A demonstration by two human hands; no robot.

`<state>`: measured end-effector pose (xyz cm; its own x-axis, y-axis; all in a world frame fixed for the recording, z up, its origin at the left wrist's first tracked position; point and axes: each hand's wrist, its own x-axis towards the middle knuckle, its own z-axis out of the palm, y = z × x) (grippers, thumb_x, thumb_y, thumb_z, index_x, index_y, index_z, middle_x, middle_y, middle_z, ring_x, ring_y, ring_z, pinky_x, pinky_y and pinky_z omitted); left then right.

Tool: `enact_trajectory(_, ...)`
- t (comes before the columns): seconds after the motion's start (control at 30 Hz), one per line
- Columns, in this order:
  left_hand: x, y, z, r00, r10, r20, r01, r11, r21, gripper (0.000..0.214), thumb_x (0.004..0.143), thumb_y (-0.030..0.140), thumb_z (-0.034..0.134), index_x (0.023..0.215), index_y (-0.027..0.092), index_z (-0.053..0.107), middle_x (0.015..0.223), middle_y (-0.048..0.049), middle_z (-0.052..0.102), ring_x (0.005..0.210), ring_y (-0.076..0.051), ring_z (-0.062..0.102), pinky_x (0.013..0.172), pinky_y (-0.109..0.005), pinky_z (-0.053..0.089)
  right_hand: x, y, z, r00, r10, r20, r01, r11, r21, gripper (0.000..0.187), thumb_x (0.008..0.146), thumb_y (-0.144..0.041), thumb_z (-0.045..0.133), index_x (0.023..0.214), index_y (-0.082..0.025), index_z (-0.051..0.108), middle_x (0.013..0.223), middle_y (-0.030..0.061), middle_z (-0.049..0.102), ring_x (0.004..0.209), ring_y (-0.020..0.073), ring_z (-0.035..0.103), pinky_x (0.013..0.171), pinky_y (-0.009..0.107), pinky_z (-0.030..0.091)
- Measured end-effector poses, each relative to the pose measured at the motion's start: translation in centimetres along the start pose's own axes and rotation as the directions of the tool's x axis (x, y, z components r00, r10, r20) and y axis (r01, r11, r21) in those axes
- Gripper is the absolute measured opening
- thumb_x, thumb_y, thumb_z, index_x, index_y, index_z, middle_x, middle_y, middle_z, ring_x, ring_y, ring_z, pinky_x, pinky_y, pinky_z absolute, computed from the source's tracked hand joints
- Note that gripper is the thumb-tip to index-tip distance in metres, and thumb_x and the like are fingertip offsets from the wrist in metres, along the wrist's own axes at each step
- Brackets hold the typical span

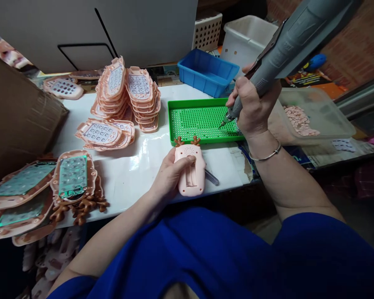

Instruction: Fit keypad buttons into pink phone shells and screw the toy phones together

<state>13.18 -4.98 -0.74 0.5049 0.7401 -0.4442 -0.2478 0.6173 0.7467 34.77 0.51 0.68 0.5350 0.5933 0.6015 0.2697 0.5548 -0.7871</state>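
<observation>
My left hand grips a pale pink toy phone with brown antlers, its back facing up. The thumb presses near the top of a long recess in that back, and screw holes show at the corners. Raised to the right, my right hand is wrapped round a grey electric screwdriver. Its thin bit points down over a green perforated tray, near small screws at the tray's right end. A dark, see-through stick-like piece lies beside the toy phone.
Stacked pink shells with keypads stand at the back left. Shells with green circuit boards lie at the front left, by a cardboard box. Behind the tray is a blue bin; a clear tub of small pink parts sits right.
</observation>
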Motion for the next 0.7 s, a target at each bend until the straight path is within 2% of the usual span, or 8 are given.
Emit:
enact_trajectory(0.2,0.1,-0.2,-0.1,1.000,0.006,-0.003,-0.006,1.000,0.017,0.045,0.061,0.026,0.076,0.100,0.015,0.056,0.075,-0.0001,0.067,0.063,-0.016,0.066,0.062,-0.028,0.053,0.1,1.7,-0.7,0.999,0.022,0.039,-0.024,0.999,0.044,0.043,0.068,-0.057,0.078,0.089,-0.032,0.050,0.064,-0.0108,0.057,0.045,0.0084,0.046,0.048,0.030,0.035)
enact_trajectory(0.37,0.1,-0.2,-0.2,1.000,0.005,0.014,-0.005,1.000,0.004,0.045,0.062,0.026,0.077,0.101,0.015,0.055,0.077,-0.0008,0.067,0.064,-0.016,0.066,0.062,-0.027,0.052,0.3,1.5,-0.2,0.999,-0.006,-0.034,0.007,0.999,0.049,0.046,0.062,-0.059,0.082,0.087,-0.032,0.055,0.060,-0.0113,0.056,0.042,0.0086,0.044,0.045,0.029,0.035)
enact_trajectory(0.43,0.0,-0.3,-0.2,1.000,0.008,0.010,-0.008,1.000,-0.002,0.047,0.061,0.025,0.077,0.101,0.015,0.055,0.078,-0.0009,0.066,0.064,-0.015,0.065,0.061,-0.027,0.051,0.5,0.3,0.4,0.996,-0.042,-0.074,0.049,0.995,0.090,0.043,0.059,-0.055,0.084,0.082,-0.030,0.059,0.062,-0.0100,0.057,0.040,0.0077,0.043,0.040,0.028,0.033)
enact_trajectory(0.53,0.1,-0.5,-0.2,1.000,0.024,0.002,-0.024,1.000,0.005,0.049,0.058,0.021,0.079,0.100,0.015,0.055,0.080,-0.0006,0.066,0.067,-0.014,0.063,0.063,-0.027,0.052,0.4,-2.8,1.8,0.992,-0.092,-0.086,0.108,0.971,0.212,0.032,0.063,-0.046,0.085,0.078,-0.026,0.063,0.059,-0.0082,0.053,0.038,0.0080,0.044,0.036,0.026,0.032)
enact_trajectory(0.6,0.2,-0.7,-0.3,0.999,0.028,0.018,-0.028,1.000,0.003,0.050,0.057,0.018,0.079,0.101,0.016,0.055,0.081,-0.0003,0.066,0.068,-0.014,0.063,0.065,-0.028,0.052,-0.4,-5.3,3.0,0.994,-0.100,-0.033,0.106,0.951,0.290,0.027,0.067,-0.043,0.082,0.079,-0.026,0.065,0.057,-0.0080,0.049,0.039,0.0087,0.044,0.036,0.025,0.033)
enact_trajectory(0.7,0.4,-0.9,-0.6,0.999,0.036,0.040,-0.035,0.999,-0.021,0.050,0.058,0.017,0.078,0.102,0.016,0.054,0.083,-0.0010,0.066,0.071,-0.015,0.064,0.070,-0.031,0.053,-2.4,-8.5,4.9,0.996,-0.062,0.069,0.034,0.936,0.351,0.024,0.071,-0.041,0.079,0.080,-0.025,0.065,0.079,-0.0037,0.062,0.041,0.0072,0.044,0.035,0.026,0.034)
